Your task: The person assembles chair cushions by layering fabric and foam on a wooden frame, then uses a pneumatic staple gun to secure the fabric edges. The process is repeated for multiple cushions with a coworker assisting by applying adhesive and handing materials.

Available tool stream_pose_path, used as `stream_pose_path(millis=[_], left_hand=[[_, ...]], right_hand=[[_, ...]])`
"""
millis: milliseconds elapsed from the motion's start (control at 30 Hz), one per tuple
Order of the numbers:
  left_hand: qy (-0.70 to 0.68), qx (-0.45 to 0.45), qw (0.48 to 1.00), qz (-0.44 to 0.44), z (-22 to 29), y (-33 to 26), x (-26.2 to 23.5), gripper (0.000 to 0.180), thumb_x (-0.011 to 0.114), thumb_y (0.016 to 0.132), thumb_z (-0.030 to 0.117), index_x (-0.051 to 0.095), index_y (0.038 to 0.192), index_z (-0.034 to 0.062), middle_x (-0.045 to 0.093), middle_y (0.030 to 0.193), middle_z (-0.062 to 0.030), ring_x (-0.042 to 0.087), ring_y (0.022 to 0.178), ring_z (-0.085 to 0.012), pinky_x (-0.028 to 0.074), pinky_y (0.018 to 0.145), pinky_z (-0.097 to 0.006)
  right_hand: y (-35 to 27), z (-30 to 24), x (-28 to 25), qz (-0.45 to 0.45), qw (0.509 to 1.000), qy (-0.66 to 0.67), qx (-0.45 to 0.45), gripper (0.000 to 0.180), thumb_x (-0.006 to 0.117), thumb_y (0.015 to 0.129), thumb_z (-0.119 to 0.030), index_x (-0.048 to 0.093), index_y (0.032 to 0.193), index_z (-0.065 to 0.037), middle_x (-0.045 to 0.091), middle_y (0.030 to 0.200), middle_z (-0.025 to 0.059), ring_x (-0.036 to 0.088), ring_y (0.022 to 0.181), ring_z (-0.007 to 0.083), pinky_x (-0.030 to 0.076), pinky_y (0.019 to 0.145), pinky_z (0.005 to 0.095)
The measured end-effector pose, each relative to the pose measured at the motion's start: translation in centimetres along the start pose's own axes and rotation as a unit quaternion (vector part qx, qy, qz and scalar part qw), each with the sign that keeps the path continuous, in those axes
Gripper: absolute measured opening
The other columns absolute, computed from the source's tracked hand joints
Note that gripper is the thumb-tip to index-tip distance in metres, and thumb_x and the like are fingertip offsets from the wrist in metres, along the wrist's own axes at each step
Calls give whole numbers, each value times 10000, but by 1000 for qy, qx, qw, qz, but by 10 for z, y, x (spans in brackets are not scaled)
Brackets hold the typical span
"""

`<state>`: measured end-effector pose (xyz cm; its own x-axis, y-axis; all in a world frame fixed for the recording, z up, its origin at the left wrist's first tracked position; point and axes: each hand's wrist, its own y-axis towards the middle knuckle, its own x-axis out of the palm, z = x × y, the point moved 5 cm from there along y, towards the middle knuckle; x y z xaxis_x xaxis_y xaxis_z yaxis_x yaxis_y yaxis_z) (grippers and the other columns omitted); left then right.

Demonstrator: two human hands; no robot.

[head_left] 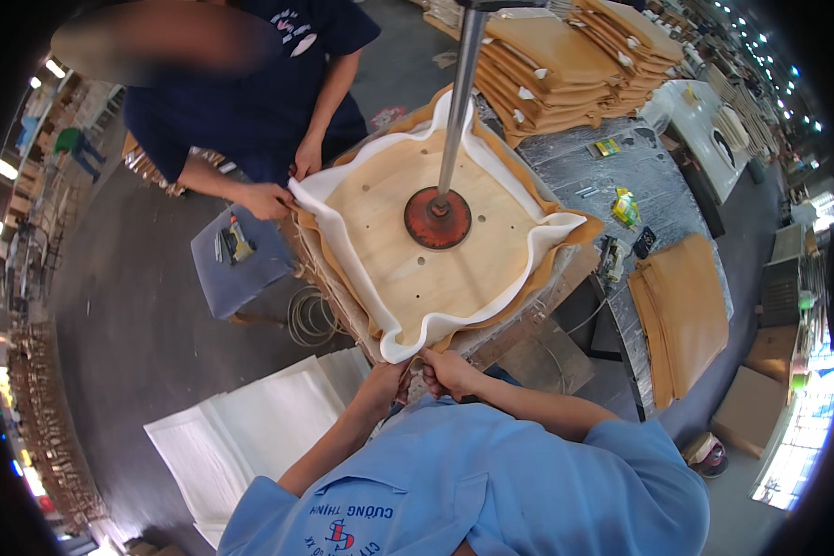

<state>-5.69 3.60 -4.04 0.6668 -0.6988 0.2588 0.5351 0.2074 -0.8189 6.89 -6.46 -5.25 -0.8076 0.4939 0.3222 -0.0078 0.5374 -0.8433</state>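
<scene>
A pale plywood seat panel (366, 232) with several small holes lies on white padding (360, 278), whose edges fold up around it. Beneath the padding a tan leather-like cover (591, 229) shows at the corners. A round red press foot (419, 225) on a metal rod (458, 120) bears down on the panel's middle. At the near corner, my left hand (387, 382) is closed on the edge of the cover. Right beside it, my right hand (448, 374) also pinches the cover's edge. The fingertips are partly hidden.
Across from me a co-worker's hands (267, 199) hold the far-left corner. A staple gun (239, 243) lies on a blue-grey stool (250, 283). Folded tan covers (681, 320) rest on the plastic-wrapped table (565, 157) at right. White sheets (250, 422) lie at lower left.
</scene>
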Motion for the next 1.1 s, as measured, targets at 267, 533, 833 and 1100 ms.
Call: stream_pose_path(millis=[267, 533, 833, 1100], left_hand=[[-138, 28, 990, -1, 0, -14, 1, 334, 613, 1120, 376, 669, 1014, 64, 526, 676, -12, 477, 540, -158, 439, 534, -338], [-25, 81, 995, 44, 23, -43, 1, 472, 539, 1166, 396, 682, 871, 56, 585, 718, -28, 591, 644, -182, 458, 578, -338], [472, 506, 721, -6, 83, -33, 139, 334, 815, 942, 232, 737, 1203, 40, 750, 1169, -133, 695, 1177, -331, 557, 992, -434], [631, 402, 640, 176, 102, 42, 165, 470, 845, 874, 428, 716, 1158, 77, 690, 1035, -98, 639, 1029, -306, 468, 903, -469]], right_hand=[[-22, -8, -1, -5, 998, -54, -21, 584, 543, 1149, -476, 491, 699, -108, 445, 598, 30, 474, 492, 200, 430, 500, 404], [-43, -34, -9, 22, 946, -276, -167, 515, 561, 1131, -465, 674, 849, -49, 639, 724, 95, 635, 660, 238, 498, 639, 407], [-115, -119, -135, 212, 538, -651, -493, 345, 857, 830, -190, 762, 1152, -110, 713, 1169, 67, 657, 1187, 328, 512, 1066, 494], [-76, -139, -181, 58, 505, -677, -533, 230, 710, 859, -128, 751, 1084, -102, 703, 1049, 58, 675, 1104, 273, 539, 994, 451]])
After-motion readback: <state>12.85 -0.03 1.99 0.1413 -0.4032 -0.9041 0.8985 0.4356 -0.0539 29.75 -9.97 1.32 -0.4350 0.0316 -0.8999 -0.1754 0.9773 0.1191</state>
